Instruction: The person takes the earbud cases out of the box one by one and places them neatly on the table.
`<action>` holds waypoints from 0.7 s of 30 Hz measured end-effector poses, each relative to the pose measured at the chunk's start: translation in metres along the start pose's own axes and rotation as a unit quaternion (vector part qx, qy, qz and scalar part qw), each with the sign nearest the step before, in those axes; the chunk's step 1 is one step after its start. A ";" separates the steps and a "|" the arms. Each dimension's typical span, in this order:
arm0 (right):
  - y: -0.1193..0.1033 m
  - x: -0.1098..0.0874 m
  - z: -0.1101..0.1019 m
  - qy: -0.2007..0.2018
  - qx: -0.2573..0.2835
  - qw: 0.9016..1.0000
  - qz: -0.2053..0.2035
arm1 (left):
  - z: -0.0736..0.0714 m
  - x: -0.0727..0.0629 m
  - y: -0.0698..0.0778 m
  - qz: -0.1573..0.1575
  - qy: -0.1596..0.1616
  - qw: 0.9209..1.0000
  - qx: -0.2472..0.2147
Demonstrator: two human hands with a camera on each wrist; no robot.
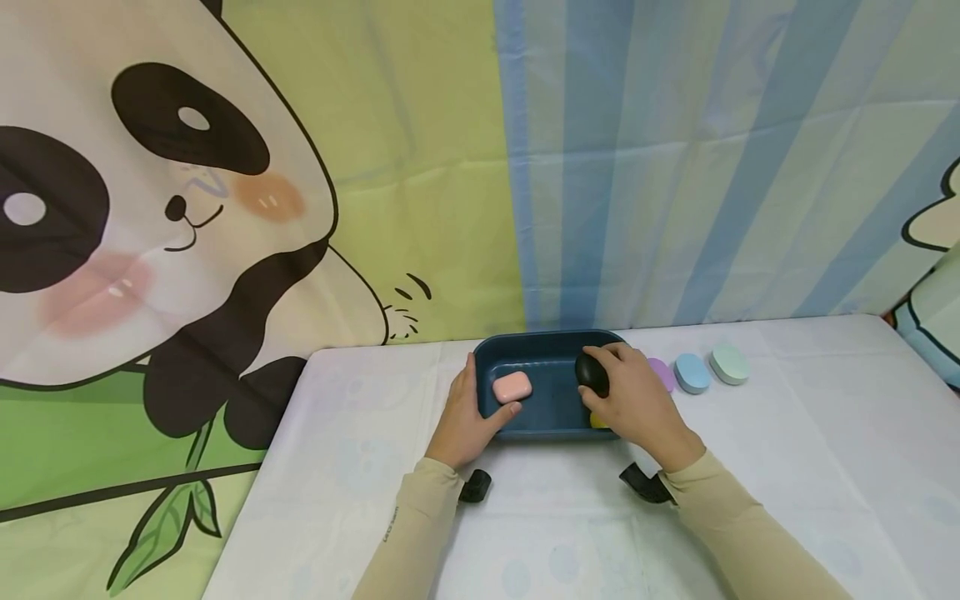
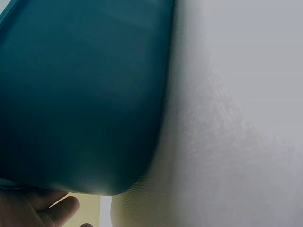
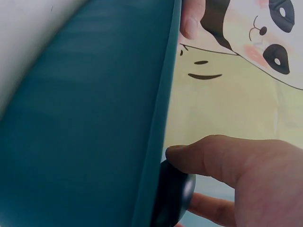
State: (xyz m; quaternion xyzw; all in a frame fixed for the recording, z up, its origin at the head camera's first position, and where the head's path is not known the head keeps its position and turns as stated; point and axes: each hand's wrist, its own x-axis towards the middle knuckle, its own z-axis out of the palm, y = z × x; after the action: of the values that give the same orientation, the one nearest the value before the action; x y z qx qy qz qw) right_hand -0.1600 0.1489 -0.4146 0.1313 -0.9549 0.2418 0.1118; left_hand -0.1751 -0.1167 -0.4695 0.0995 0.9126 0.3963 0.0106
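A dark blue rectangular tray (image 1: 551, 434) stands near the table's back edge in the head view. My left hand (image 1: 462, 425) holds its left end, fingers along the outer wall and thumb over the front rim. My right hand (image 1: 637, 404) pinches a glossy black oval piece (image 1: 592, 374) between thumb and fingers, over the tray's right end. The right wrist view also shows this black piece (image 3: 175, 194), partly behind the tray wall. Inside the tray lies a pink rounded block (image 1: 512, 387). A yellow piece (image 1: 597, 421) shows under my right hand, mostly hidden.
Right of the tray, a purple piece (image 1: 662, 373), a blue rounded block (image 1: 692, 373) and a pale green one (image 1: 729, 365) lie in a row on the white cloth (image 1: 555, 533). A printed curtain (image 1: 435, 167) hangs behind the table.
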 end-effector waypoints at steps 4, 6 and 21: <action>0.004 -0.003 -0.006 0.002 -0.001 1.000 0.004 | -0.001 0.000 0.000 -0.001 -0.004 1.000 -0.001; 0.007 -0.006 -0.010 -0.002 0.005 1.000 0.009 | -0.001 0.000 0.000 -0.002 -0.006 1.000 -0.001; 0.028 -0.025 -0.036 0.039 -0.002 0.999 -0.008 | -0.002 0.000 -0.001 -0.015 -0.015 0.999 -0.025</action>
State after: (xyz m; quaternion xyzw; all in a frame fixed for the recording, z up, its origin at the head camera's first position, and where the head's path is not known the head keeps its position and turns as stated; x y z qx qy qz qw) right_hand -0.1391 0.1952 -0.4023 0.1292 -0.9491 0.2440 0.1516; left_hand -0.1757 -0.1186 -0.4687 0.0918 0.9036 0.4171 0.0326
